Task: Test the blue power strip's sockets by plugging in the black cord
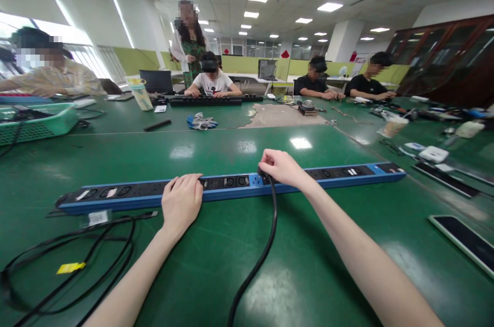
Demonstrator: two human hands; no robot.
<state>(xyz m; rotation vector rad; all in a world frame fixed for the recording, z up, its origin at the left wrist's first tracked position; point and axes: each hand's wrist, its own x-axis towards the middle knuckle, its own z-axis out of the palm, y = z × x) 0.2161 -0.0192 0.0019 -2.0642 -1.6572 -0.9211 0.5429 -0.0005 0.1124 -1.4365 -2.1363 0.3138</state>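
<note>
A long blue and black power strip (339,174) lies across the green table (216,152) in front of me. My left hand (182,200) rests on top of the strip left of its middle, fingers curled over it and pressing it down. My right hand (281,166) is closed on a black plug at a socket near the strip's middle. The plug's black cable (266,250) runs from my right hand down toward me. At the strip's left end its own black cord (77,260), with a yellow tag, lies coiled on the table.
Several people sit or stand at the far side with a keyboard (206,101), a laptop (156,81) and a cup (141,94). A green basket (38,121) stands far left. Gloves (201,121) lie mid-table. More strips and a white box (433,154) lie at the right.
</note>
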